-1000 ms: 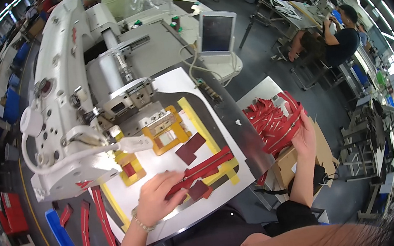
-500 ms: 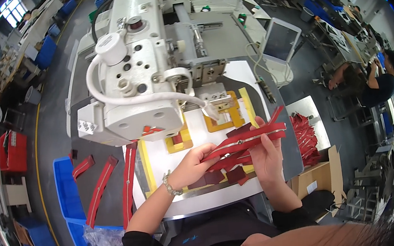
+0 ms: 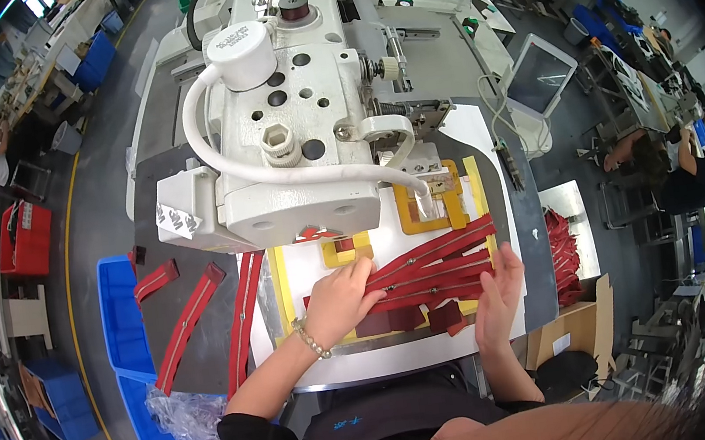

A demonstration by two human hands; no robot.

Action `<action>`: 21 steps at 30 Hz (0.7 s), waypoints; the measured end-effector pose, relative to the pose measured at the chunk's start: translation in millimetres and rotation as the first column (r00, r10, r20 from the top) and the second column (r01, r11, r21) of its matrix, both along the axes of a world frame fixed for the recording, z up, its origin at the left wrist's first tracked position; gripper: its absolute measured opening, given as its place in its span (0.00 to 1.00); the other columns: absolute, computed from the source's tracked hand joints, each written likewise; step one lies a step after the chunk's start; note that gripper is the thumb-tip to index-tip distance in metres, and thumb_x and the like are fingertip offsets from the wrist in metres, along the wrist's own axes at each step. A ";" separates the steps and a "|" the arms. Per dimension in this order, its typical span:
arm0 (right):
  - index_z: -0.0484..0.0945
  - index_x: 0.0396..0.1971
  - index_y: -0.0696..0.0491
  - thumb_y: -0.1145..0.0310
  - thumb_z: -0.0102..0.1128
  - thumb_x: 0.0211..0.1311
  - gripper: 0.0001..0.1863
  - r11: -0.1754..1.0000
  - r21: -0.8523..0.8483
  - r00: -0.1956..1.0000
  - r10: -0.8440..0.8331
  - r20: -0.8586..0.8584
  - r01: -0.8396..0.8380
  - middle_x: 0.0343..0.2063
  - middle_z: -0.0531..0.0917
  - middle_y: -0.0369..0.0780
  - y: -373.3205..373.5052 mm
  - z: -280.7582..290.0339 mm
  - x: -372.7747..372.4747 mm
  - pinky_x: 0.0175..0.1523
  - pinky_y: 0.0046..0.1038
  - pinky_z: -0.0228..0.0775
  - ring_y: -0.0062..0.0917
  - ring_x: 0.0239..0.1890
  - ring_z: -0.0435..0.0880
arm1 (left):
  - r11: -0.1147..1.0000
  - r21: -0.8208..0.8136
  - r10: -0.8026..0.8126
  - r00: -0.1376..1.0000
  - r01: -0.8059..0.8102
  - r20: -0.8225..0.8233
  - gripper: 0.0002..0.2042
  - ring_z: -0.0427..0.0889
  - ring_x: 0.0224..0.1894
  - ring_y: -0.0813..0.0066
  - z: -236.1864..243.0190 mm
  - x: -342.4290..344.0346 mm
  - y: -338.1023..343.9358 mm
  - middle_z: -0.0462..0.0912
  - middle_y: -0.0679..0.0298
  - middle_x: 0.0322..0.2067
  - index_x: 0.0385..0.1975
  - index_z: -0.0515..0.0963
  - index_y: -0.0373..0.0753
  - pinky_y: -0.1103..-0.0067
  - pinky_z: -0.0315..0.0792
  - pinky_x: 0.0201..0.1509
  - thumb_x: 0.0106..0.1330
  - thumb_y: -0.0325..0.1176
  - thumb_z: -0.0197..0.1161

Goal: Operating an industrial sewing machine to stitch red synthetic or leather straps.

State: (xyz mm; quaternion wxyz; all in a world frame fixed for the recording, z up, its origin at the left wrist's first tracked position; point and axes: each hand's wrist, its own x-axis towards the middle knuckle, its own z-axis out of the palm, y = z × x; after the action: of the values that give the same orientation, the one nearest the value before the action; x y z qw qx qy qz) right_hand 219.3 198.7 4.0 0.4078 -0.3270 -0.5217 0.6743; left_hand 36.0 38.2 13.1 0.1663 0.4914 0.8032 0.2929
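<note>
Several red zippers (image 3: 429, 254) with metal teeth lie fanned out in front of the sewing machine, their left ends bunched together. My left hand (image 3: 338, 305), with a beaded bracelet at its wrist, pinches those bunched ends. By the zippers' right ends, my right hand (image 3: 496, 299) is open with its fingers stretched up and its thumb close to the lowest strip; whether it touches them I cannot tell. Dark red fabric pieces (image 3: 403, 319) lie under and in front of the zippers. Behind them are a yellow frame (image 3: 432, 226) and a smaller yellow frame (image 3: 363, 250).
The white sewing machine (image 3: 306, 199) stands over the work surface. More red zippers (image 3: 191, 328) lie at the left, above a blue tray (image 3: 125, 336) and clear plastic wrap (image 3: 188, 425). At the right are a zipper pile (image 3: 563, 256), a cardboard box (image 3: 596, 322) and a screen (image 3: 541, 78).
The raised zippers have come down onto the work surface and spread into a fan. My right hand has let go and moved to their right ends. The view has shifted slightly.
</note>
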 end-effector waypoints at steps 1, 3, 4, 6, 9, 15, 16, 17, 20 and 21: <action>0.58 0.58 0.54 0.84 0.47 0.58 0.27 1.000 -0.002 1.000 0.002 0.003 -0.002 0.64 0.55 0.42 3.3 2.9 0.9 0.68 0.33 0.47 0.27 0.67 0.52 | 0.998 0.055 -0.004 1.000 0.005 -0.029 0.10 0.79 0.33 0.62 -2.0 -1.0 0.7 0.79 0.63 0.30 0.35 0.71 0.40 0.73 0.72 0.36 0.57 0.34 0.63; 0.58 0.59 0.54 0.81 0.52 0.57 0.29 0.826 0.558 0.924 -0.144 0.353 -0.084 0.64 0.55 0.42 8.6 14.3 1.7 0.67 0.36 0.46 0.30 0.67 0.51 | 0.994 0.102 -0.022 0.996 0.031 -0.088 0.08 0.79 0.34 0.63 -1.7 -3.9 2.9 0.78 0.63 0.29 0.34 0.72 0.40 0.74 0.71 0.36 0.57 0.31 0.62; 0.65 0.54 0.54 0.77 0.58 0.53 0.26 0.728 0.651 0.907 -0.098 0.409 -0.215 0.65 0.53 0.47 17.9 17.5 -2.1 0.67 0.39 0.44 0.39 0.66 0.53 | 0.987 0.148 -0.043 0.988 0.066 -0.150 0.06 0.78 0.34 0.65 0.4 -5.2 5.3 0.78 0.64 0.28 0.33 0.73 0.40 0.75 0.71 0.37 0.56 0.29 0.61; 0.68 0.51 0.53 0.73 0.60 0.53 0.23 0.584 0.651 0.822 0.051 0.567 -0.485 0.63 0.56 0.47 29.3 33.0 -21.8 0.66 0.39 0.44 0.40 0.65 0.54 | 0.985 0.161 -0.034 0.981 0.065 -0.189 0.05 0.77 0.33 0.65 2.6 -6.3 9.2 0.77 0.64 0.28 0.32 0.74 0.40 0.74 0.70 0.37 0.55 0.27 0.59; 0.72 0.46 0.52 0.67 0.61 0.54 0.19 0.265 0.606 0.652 0.144 0.744 -0.750 0.58 0.63 0.46 43.0 29.6 -54.1 0.63 0.39 0.45 0.40 0.63 0.57 | 0.979 0.196 -0.017 0.976 0.060 -0.216 0.06 0.76 0.32 0.65 8.6 -6.2 16.7 0.76 0.64 0.27 0.31 0.75 0.40 0.73 0.69 0.37 0.54 0.24 0.58; 0.74 0.30 0.50 0.64 0.57 0.58 0.06 0.085 0.420 0.417 0.397 0.817 -0.904 0.42 0.71 0.36 70.1 10.1 -99.2 0.57 0.38 0.46 0.34 0.50 0.65 | 0.971 0.234 0.005 0.965 0.058 -0.261 0.11 0.77 0.35 0.67 6.3 -6.6 30.0 0.76 0.64 0.33 0.35 0.76 0.40 0.73 0.69 0.37 0.51 0.24 0.57; 0.73 0.29 0.50 0.64 0.56 0.59 0.06 0.118 0.390 0.402 0.408 0.820 -0.913 0.40 0.72 0.36 73.5 12.5 -102.9 0.56 0.37 0.46 0.33 0.49 0.65 | 0.971 0.229 0.014 0.950 0.061 -0.312 0.12 0.77 0.38 0.68 5.6 -6.4 31.4 0.77 0.64 0.37 0.37 0.76 0.39 0.74 0.69 0.38 0.50 0.24 0.57; 0.73 0.28 0.50 0.64 0.55 0.60 0.07 0.150 0.357 0.387 0.420 0.821 -0.922 0.37 0.72 0.37 76.3 14.3 -106.1 0.56 0.37 0.46 0.31 0.49 0.66 | 0.972 0.228 0.017 0.949 0.057 -0.314 0.12 0.77 0.38 0.68 6.4 -4.7 33.0 0.77 0.64 0.37 0.37 0.76 0.39 0.74 0.69 0.38 0.50 0.24 0.57; 0.72 0.30 0.51 0.62 0.54 0.61 0.08 0.132 0.448 0.465 0.348 0.814 -0.884 0.36 0.72 0.37 84.6 15.0 -115.1 0.55 0.37 0.47 0.32 0.47 0.66 | 0.991 0.042 -0.081 0.818 0.128 -0.569 0.20 0.73 0.55 0.60 3.7 4.5 29.0 0.71 0.49 0.54 0.47 0.74 0.37 0.71 0.68 0.51 0.52 0.32 0.61; 0.72 0.31 0.51 0.61 0.54 0.61 0.09 0.140 0.456 0.475 0.345 0.810 -0.879 0.36 0.72 0.37 87.2 14.9 -118.1 0.55 0.37 0.47 0.32 0.47 0.66 | 0.991 0.038 -0.085 0.820 0.129 -0.566 0.20 0.73 0.55 0.60 2.8 9.0 26.5 0.71 0.49 0.54 0.47 0.74 0.37 0.71 0.68 0.51 0.52 0.32 0.61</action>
State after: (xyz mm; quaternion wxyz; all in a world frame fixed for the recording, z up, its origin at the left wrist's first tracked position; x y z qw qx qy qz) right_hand 101.2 285.9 18.9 0.0130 0.0135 -0.9515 0.3071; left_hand 45.0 64.7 15.9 -0.0799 0.6061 0.7760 0.1552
